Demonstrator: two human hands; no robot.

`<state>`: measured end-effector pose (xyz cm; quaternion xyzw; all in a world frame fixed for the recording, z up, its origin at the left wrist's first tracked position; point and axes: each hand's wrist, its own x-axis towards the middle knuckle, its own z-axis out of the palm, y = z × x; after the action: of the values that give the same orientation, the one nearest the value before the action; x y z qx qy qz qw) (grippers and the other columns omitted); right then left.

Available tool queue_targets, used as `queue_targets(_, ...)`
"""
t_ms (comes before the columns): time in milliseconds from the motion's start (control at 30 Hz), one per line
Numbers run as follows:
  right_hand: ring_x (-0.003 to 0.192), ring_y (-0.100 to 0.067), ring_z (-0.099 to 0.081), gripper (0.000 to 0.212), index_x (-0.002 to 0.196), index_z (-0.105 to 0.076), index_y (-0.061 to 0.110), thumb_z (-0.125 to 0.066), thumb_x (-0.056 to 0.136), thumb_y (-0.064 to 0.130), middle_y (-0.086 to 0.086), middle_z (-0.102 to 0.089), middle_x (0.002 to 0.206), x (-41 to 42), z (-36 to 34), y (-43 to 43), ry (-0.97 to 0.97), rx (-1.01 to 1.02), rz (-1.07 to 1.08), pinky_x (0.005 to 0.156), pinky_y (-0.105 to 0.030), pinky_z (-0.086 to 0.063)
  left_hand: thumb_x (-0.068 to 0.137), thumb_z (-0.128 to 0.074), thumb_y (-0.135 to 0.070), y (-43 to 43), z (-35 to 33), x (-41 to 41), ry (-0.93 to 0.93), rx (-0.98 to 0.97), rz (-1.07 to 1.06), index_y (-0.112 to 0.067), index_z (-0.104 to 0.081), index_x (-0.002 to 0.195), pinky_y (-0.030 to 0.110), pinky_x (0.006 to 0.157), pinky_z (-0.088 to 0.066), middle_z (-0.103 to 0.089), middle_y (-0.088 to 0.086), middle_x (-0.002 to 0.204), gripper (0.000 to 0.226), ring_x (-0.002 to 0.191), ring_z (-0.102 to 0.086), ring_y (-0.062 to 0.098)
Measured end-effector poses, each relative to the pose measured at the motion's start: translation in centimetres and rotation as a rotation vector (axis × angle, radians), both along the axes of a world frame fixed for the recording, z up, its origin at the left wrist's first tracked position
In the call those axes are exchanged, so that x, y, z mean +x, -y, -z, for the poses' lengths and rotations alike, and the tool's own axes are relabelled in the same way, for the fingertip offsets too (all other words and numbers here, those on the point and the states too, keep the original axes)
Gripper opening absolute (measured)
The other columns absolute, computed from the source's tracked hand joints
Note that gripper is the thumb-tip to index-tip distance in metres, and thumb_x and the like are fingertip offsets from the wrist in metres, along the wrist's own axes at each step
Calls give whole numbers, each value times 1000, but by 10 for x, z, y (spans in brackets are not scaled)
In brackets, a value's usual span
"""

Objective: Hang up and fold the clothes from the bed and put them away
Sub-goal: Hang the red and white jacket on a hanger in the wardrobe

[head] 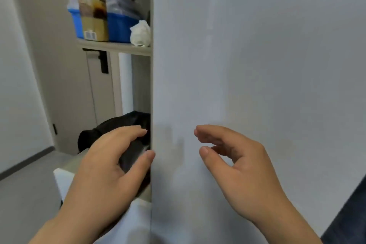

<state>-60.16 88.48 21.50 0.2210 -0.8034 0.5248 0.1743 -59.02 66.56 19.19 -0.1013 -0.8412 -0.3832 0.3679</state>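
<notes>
Black, soft folded cloth (111,125) is lying heaped on the pale lower shelf (61,180) at the lower left of the frame, just left of the glossy pale grey cupboard door (257,65) that is filling the right half. I am holding the left grip (103,166) arched over the cloth, fingers loosely curved and the thumb reaching to the door's edge. It is closing on nothing that I can make out, and I cannot tell whether the fingertips are touching the fabric. The right grip (243,170) is hovering in front of the door face, fingers relaxed and spread, carrying nothing.

I am judging the cloth to be light, limp and not slippery. It will be sagging and losing its fold if pinched at one corner, so I am planning to take it flat, palm above and fingers under the pile's near side.

The door's edge is standing hard against the cloth's right side, so I am counting on room only to the left and toward me. Above, the upper beige shelf (118,47) is carrying a blue plastic bin (118,25), a gold-capped bottle (93,6) and a crumpled white wad (140,33) near its lip, well apart from my grips.
</notes>
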Motion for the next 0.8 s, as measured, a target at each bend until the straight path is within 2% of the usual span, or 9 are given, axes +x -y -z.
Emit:
queue_targets(133, 101, 12, -61, 29, 101, -66, 57, -59, 79, 38, 42, -63, 108, -20, 22, 48, 58, 48, -124, 79, 4, -40, 85, -65, -57, 54, 29, 20, 54, 58, -176, -57, -56, 105, 23, 82, -41, -49, -50, 118, 22, 111, -40, -28)
queue_targets(267, 99, 10, -62, 30, 100, -65, 56, -62, 83, 32, 40, -64, 106, -38, 43, 95, 72, 82, -236, 78, 3, -39, 83, -61, -52, 96, 47, 36, 100, 52, -347, -57, -54, 101, 18, 81, -37, -45, -58, 109, 20, 106, -38, -33)
queue_targets(367, 101, 9, -59, 34, 103, -64, 60, -64, 87, 30, 40, -61, 109, -49, 58, 132, 57, 157, -301, 80, 3, -39, 83, -55, -60, 125, 56, 47, 125, 45, -453, -49, -59, 108, 22, 83, -38, -44, -59, 106, 27, 101, -44, -26)
queue_targets(467, 108, 17, -53, 34, 113, -61, 53, -65, 90, 28, 47, -51, 116, -56, 68, 173, 8, 205, -342, 83, 6, -35, 79, -48, -59, 156, 58, 64, 159, 40, -557, -39, -65, 112, 18, 81, -37, -53, -48, 100, 43, 94, -54, -8)
queue_targets(533, 108, 18, -51, 33, 118, -64, 47, -65, 91, 28, 49, -49, 116, -55, 69, 203, -5, 224, -381, 82, 6, -36, 78, -46, -61, 178, 57, 82, 200, 16, -616, -34, -66, 117, 24, 84, -37, -56, -36, 109, 53, 97, -55, 2)
queue_targets(600, 107, 19, -50, 34, 120, -64, 47, -66, 91, 30, 50, -48, 115, -48, 67, 235, -41, 228, -433, 80, 4, -38, 75, -42, -66, 203, 54, 105, 249, -11, -660, -33, -64, 124, 24, 89, -36, -55, -28, 117, 63, 104, -50, -2)
queue_targets(667, 107, 18, -50, 33, 118, -61, 53, -64, 90, 34, 50, -47, 117, -36, 63, 267, -66, 228, -496, 81, -2, -41, 74, -38, -69, 227, 50, 133, 290, -32, -712, -36, -61, 127, 18, 88, -35, -51, -33, 119, 67, 95, -50, -7)
queue_targets(733, 107, 17, -50, 31, 115, -59, 56, -61, 88, 40, 51, -48, 117, -19, 59, 296, -79, 222, -557, 83, -5, -38, 76, -38, -69, 249, 48, 164, 301, -30, -768, -39, -60, 126, 6, 82, -34, -44, -47, 111, 62, 78, -52, -8)
queue_targets(800, 106, 18, -50, 32, 112, -57, 61, -58, 86, 43, 51, -49, 115, 2, 57, 321, -100, 217, -613, 79, -1, -37, 81, -43, -65, 266, 48, 195, 300, -10, -825, -42, -59, 125, 4, 78, -35, -39, -58, 101, 53, 84, -54, -10)
